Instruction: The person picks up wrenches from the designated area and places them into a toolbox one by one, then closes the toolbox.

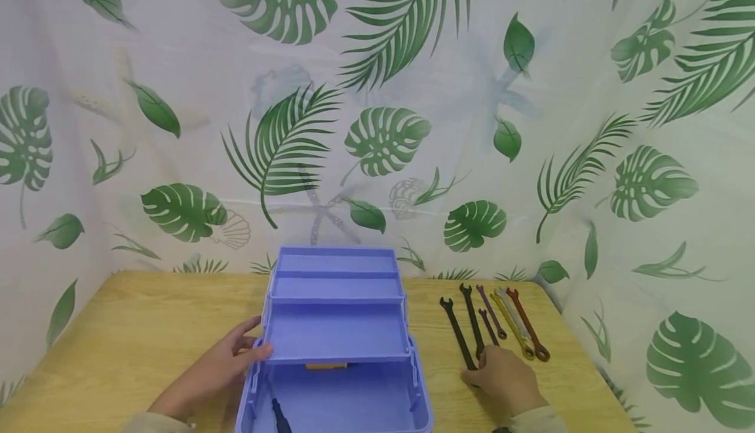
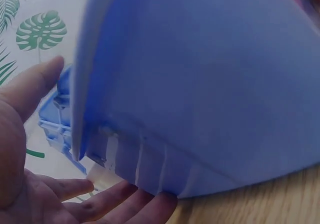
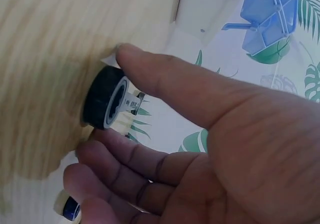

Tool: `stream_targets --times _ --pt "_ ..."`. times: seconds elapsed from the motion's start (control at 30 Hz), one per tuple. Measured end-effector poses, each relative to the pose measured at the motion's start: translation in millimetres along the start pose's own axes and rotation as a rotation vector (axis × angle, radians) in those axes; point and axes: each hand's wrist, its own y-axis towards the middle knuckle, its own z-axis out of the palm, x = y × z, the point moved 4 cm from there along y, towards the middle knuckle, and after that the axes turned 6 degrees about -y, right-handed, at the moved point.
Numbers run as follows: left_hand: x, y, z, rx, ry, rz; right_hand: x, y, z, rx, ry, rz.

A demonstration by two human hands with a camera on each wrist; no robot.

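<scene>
A blue toolbox (image 1: 419,394) stands with its stepped trays (image 1: 339,329) raised. My left hand (image 1: 221,364) rests against its left side, thumb at the lower tray's corner; in the left wrist view its extended fingers (image 2: 150,206) touch the ribbed outer wall. To the right of the box, my right hand (image 1: 507,377) pinches the ring end of a black combination wrench (image 1: 457,331) between thumb and fingers. The ring (image 3: 106,98) lies low at the wood in the right wrist view. A second black wrench (image 1: 472,318) runs alongside, its lower end close to the fingers.
Right of the hand lie purple wrenches (image 1: 492,312), a yellow wrench (image 1: 513,325), a silver wrench (image 1: 512,312) and a red wrench (image 1: 529,328). Inside the box are a dark-handled screwdriver (image 1: 280,414) and a yellow item (image 1: 326,366). A leaf-print curtain (image 1: 377,59) hangs behind the table (image 1: 159,321).
</scene>
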Motion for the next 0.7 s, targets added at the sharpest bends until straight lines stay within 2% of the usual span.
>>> stream_targets --times 0.1,0.27,0.7 --pt "2.0 0.8 -0.6 -0.026 0.047 -0.032 1.2 0.3 0.7 0.008 -0.001 0.006" --pt "4.1 1.2 -1.3 -0.037 0.068 -0.063 3.2 -0.7 -0.5 0.016 0.016 0.016" --pt "5.3 6.3 -3.7 -0.024 0.053 -0.060 3.4 0.9 1.8 0.010 0.009 0.024"
